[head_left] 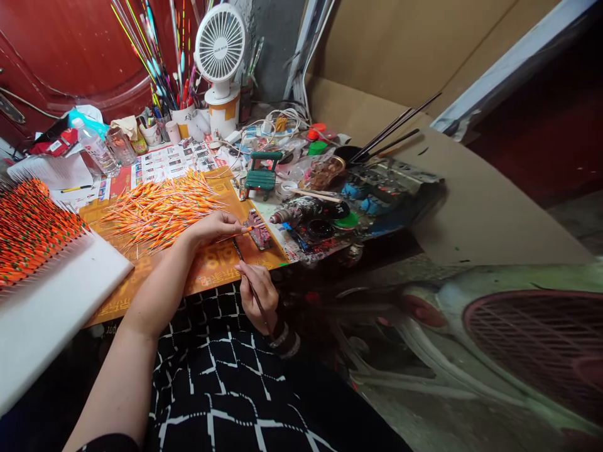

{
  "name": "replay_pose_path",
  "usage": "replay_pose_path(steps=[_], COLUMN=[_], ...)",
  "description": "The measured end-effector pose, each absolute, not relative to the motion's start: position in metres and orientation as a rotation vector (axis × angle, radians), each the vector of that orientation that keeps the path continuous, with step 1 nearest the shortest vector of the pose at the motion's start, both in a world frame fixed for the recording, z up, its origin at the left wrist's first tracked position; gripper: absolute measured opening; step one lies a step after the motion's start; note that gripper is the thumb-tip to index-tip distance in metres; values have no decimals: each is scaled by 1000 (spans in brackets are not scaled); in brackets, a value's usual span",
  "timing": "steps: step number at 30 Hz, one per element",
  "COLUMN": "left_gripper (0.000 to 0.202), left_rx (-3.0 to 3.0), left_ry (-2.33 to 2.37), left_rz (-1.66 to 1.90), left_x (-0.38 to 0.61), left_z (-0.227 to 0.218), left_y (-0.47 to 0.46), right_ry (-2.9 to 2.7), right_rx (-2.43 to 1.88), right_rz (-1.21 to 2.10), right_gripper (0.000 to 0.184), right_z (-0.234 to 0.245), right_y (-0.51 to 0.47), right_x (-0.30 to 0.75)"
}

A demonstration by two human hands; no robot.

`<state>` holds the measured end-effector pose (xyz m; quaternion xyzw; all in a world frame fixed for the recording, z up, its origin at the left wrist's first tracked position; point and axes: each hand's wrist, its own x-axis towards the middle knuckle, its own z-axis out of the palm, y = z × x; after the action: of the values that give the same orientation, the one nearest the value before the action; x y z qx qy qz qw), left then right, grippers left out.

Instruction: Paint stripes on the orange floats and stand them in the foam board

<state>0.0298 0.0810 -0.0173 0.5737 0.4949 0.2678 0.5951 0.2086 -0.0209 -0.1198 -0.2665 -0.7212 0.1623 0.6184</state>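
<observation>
My left hand is closed around a thin orange fishing float, its tip pointing right over the table's near edge. Below and right of it, my right hand grips a slim dark paintbrush, bristle end up, close beneath the float. I cannot tell whether the brush touches it. A small paint-stained block lies just past the float. Left of my left hand spreads a heap of orange floats. At far left, rows of orange floats with green marks stand in a white foam board.
A white fan stands at the back beside a cup of long rods. Right of the heap are a small green chair-shaped stand, a paint-smeared airbrush-like tool and a black paint pot. A bottle stands back left.
</observation>
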Motion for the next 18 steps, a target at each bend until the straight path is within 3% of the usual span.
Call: replay_pose_path(steps=[18], left_gripper=[48], left_rx=[1356], left_ry=[1145], left_rz=[631], left_x=[30], left_z=[-20], left_y=[82], right_ry=[-1663], right_rx=[-649], right_rz=[361], right_gripper=[49], right_z=[-120], right_y=[-22], right_x=[205])
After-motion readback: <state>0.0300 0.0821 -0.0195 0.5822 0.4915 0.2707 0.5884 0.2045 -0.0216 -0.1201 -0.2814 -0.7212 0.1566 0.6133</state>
